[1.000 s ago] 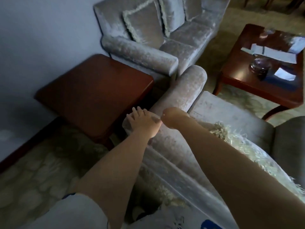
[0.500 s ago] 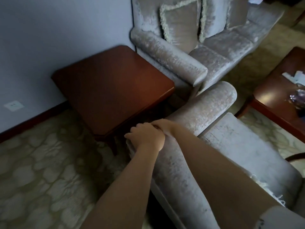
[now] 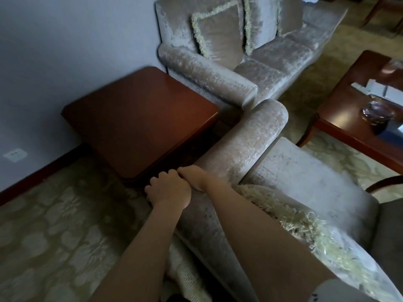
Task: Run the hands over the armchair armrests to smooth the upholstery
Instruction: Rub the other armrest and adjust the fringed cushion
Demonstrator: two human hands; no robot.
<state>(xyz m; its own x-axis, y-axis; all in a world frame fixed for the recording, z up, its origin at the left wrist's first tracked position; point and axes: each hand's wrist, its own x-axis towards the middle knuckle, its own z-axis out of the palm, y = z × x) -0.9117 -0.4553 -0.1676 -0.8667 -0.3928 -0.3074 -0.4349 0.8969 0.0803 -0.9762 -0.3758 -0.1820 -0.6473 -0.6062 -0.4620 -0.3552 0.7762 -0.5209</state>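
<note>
The armchair's left armrest (image 3: 246, 140) is a rolled, pale velvet bolster running from the lower middle up to its rounded front end. My left hand (image 3: 168, 189) lies on the armrest's outer side near the back, fingers bent over the curve. Touching it on the right, my right hand (image 3: 194, 176) rests on the top of the roll; its fingertips are partly hidden behind my left hand. Neither hand holds anything. The seat cushion (image 3: 305, 175) is to the right, and the other armrest (image 3: 390, 225) shows only as a dark edge at the far right.
A dark red side table (image 3: 139, 118) stands close on the armrest's left. Behind is a matching sofa (image 3: 272, 62) with fringed cushions. A fringed cushion (image 3: 316, 232) lies by my right forearm. A coffee table (image 3: 353, 110) carries papers and a glass ashtray. The floor is patterned carpet.
Both hands have slid a little back toward me along the armrest. My left fingers, spread flat a second ago, are now bent over the roll. The view has shifted.
</note>
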